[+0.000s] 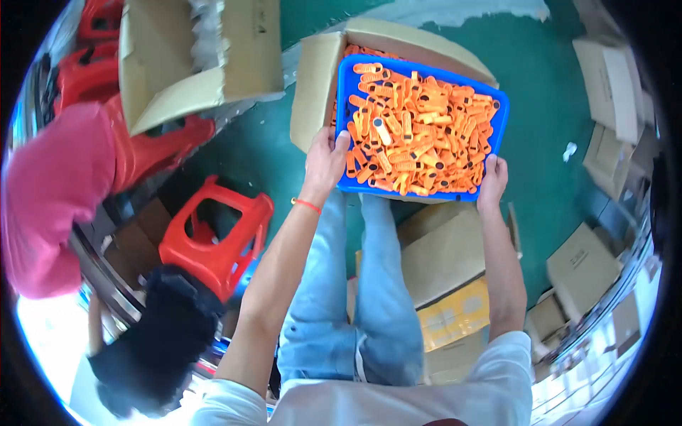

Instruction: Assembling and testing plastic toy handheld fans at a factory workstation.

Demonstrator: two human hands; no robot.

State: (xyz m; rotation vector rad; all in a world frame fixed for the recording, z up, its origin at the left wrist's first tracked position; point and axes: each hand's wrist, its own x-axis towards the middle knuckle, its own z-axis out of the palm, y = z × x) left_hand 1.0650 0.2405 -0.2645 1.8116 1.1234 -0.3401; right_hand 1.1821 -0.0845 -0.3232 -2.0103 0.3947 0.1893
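A shallow blue plastic tray (501, 124) is held up between my two hands, heaped with many small orange plastic pieces (419, 135), some bearing black spots. Gripping its left side near the front corner is my left hand (327, 165), thumb over the rim and a red cord on the wrist. On the opposite side, my right hand (493, 182) clasps the front right corner. Behind and beneath the tray stands an open cardboard box (312, 92), where more orange pieces show past the tray's far left corner. The tray hides most of the box's inside.
Left of me stands a red stool (213, 234), with another open carton (249, 50) beyond it. A person in a pink top (60, 184) and a dark-haired head (160, 334) are close by. Cartons (582, 263) line the right; a taped box (455, 312) sits by my legs.
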